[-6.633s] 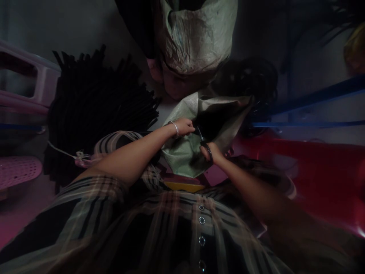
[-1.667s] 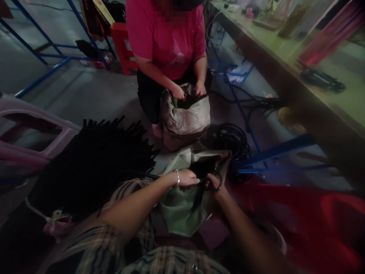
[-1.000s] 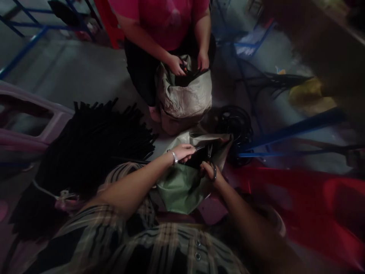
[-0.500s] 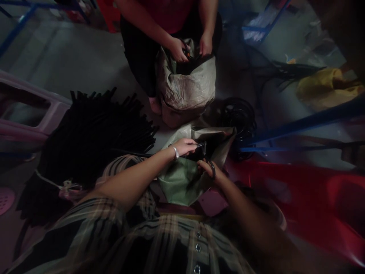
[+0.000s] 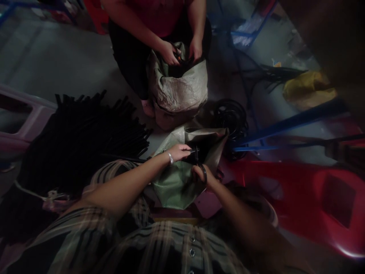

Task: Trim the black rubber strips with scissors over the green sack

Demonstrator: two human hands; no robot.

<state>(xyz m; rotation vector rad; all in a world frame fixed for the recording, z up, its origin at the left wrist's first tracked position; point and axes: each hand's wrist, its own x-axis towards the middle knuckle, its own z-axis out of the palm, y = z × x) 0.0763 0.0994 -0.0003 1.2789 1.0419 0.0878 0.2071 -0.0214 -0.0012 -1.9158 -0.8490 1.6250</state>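
Observation:
My left hand (image 5: 180, 152), with a bracelet at the wrist, is closed on a thin black rod (image 5: 125, 156). Its ribbed, spring-like end (image 5: 194, 150) sticks out past my fingertips, over the mouth of a greenish woven sack (image 5: 175, 186). Just to the right, my right hand (image 5: 201, 173) is closed round the black looped handles of scissors (image 5: 204, 174). The scissor blades point up at the ribbed end; the dim light hides whether they touch it. Inside the sack it is too dark to make anything out.
A big tied bundle of black rods (image 5: 76, 140) lies at left. Opposite, a co-worker's hands (image 5: 171, 53) work over another sack (image 5: 182, 89). Black coils (image 5: 232, 118), a blue metal bar (image 5: 296, 121) and a red plastic chair (image 5: 285, 198) are at right.
The whole view has shifted, so everything appears a little further left. Both my hands stay over the sack, still holding the rod and the scissors.

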